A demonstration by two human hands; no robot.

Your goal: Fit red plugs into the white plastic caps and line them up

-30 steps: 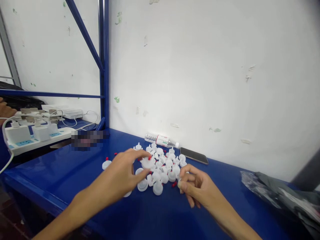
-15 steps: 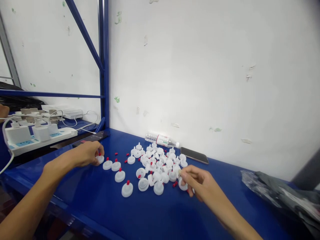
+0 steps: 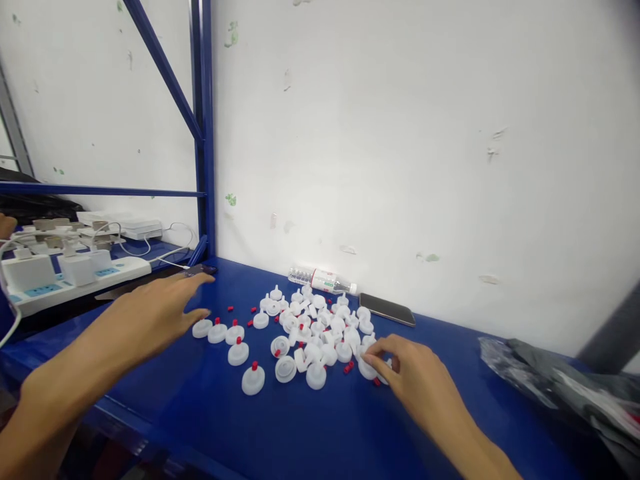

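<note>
My left hand (image 3: 155,303) is open, thumb apart from the fingers, just above the left end of a row of white spouted caps. The nearest cap (image 3: 202,328) stands on the table beneath my thumb. Other caps in the row carry small red tips, such as the front cap (image 3: 253,380). At the right edge of a heap of white caps (image 3: 316,377), my right hand (image 3: 420,380) pinches a white cap (image 3: 369,369) by its top. My fingers partly cover it. Small red tips (image 3: 349,367) lie close by.
A clear bottle (image 3: 327,281) lies behind the heap, with a phone (image 3: 387,309) beside it. Power strips (image 3: 125,270) with chargers and cables sit at the left, near a blue frame post (image 3: 207,133). Grey plastic bags (image 3: 545,380) lie at the right.
My left hand has let go of the leftmost cap, opened and lifted away. My right hand has shifted slightly lower and to the right, still at the heap's edge.
</note>
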